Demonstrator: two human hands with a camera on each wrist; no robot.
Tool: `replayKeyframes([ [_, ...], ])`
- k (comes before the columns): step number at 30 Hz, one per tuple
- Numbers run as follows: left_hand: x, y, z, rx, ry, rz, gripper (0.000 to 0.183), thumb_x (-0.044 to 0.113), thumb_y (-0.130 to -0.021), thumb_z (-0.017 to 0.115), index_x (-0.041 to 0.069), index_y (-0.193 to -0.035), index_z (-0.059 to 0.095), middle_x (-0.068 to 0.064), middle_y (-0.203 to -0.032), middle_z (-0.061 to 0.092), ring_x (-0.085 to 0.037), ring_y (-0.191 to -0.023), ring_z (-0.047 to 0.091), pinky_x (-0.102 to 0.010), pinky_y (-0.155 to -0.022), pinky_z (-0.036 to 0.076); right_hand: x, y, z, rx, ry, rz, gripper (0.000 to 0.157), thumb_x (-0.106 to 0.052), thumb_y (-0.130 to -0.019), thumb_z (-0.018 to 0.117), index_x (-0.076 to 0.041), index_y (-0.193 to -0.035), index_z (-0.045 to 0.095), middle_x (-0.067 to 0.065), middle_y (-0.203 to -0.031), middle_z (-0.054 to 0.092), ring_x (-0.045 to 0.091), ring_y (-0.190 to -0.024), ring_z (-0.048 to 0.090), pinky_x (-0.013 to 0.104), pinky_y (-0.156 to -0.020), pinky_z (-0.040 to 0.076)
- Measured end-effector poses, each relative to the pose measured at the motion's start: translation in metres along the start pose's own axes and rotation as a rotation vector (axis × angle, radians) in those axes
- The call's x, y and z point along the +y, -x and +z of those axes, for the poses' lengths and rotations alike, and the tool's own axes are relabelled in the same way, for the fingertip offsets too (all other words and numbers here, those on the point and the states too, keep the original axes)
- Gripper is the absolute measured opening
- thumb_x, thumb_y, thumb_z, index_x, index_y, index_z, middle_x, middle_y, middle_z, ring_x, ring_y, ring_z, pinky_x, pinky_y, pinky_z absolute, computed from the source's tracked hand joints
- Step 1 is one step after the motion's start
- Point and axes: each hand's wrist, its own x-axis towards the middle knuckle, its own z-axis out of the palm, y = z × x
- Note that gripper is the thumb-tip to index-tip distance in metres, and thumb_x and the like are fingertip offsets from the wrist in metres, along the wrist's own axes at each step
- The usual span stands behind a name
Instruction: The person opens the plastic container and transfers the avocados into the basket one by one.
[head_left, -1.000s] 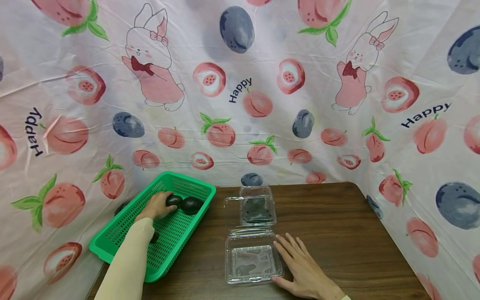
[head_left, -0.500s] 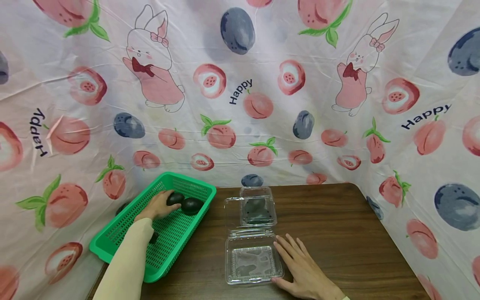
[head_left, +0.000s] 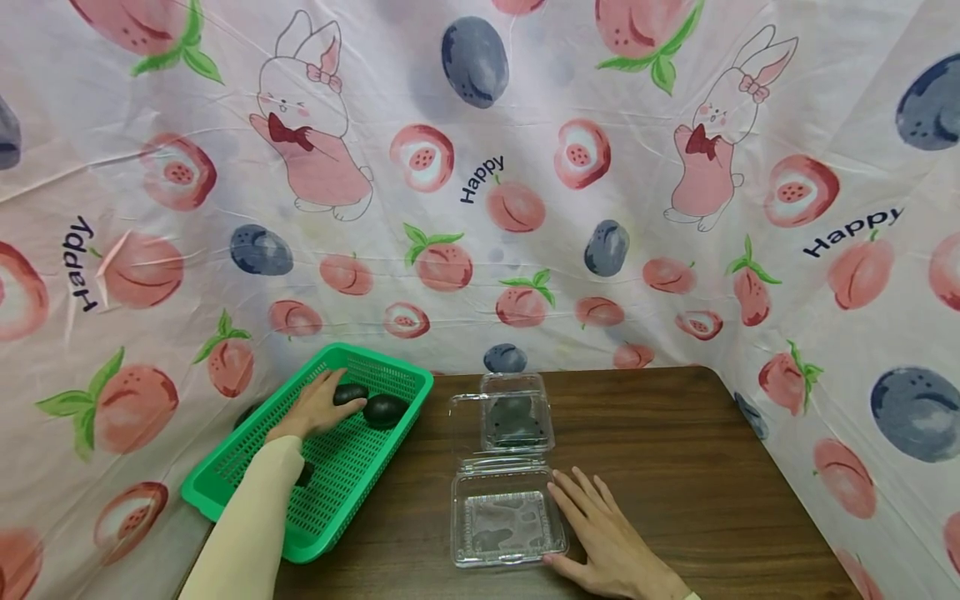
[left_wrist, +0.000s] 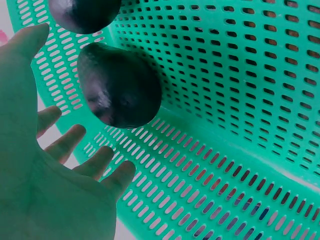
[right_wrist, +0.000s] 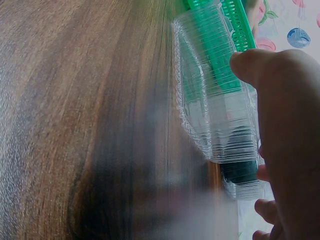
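Two dark, oval avocados lie at the far end of the green basket [head_left: 352, 500]. My left hand [head_left: 313, 406] reaches into the basket with its fingers spread beside the nearer avocado [head_left: 351, 393]; the other avocado [head_left: 386, 411] lies just to the right. In the left wrist view, a gap shows between my fingers [left_wrist: 95, 162] and the larger-looking avocado [left_wrist: 120, 87]. My right hand [head_left: 603, 533] rests at the right edge of an unfolded clear plastic clamshell box [head_left: 555, 533], fingers straight, thumb at its near corner. The box's base holds nothing.
Behind the raised lid [head_left: 461, 425] stands a second clear box [head_left: 517, 382] with something dark inside. A brown wooden table [head_left: 675, 467] carries everything. A fruit-printed cloth [head_left: 525, 125] surrounds it at the back and sides. A dark piece [head_left: 303, 473] shows beside the left sleeve.
My left hand's fingers have loosened from round the nearer avocado and spread, leaving it lying in the basket. My right hand and the clear box keep their place.
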Motion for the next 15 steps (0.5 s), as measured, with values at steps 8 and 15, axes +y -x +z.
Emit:
replayKeyframes([
  [8, 0.01, 0.006, -0.008, 0.017, -0.009, 0.01, 0.102, 0.063, -0.111, 0.064, 0.002, -0.18, 0.019, -0.04, -0.183, 0.013, -0.069, -0.166, 0.016, -0.088, -0.127, 0.026, 0.002, 0.0, 0.0, 0.014, -0.015, -0.024, 0.094, -0.077, -0.101, 0.068, -0.011, -0.167, 0.055, 0.012, -0.176, 0.053, 0.047, -0.159, 0.053, 0.018, -0.137, -0.022],
  [15, 0.018, 0.012, -0.014, 0.045, -0.037, 0.039, 0.102, 0.066, -0.109, 0.065, 0.006, -0.18, 0.023, -0.037, -0.184, 0.016, -0.067, -0.166, 0.02, -0.088, -0.127, 0.027, 0.001, 0.0, -0.001, 0.019, 0.003, -0.03, 0.092, -0.076, -0.102, 0.067, -0.011, -0.166, 0.057, 0.012, -0.174, 0.055, 0.047, -0.159, 0.054, 0.038, -0.143, 0.008],
])
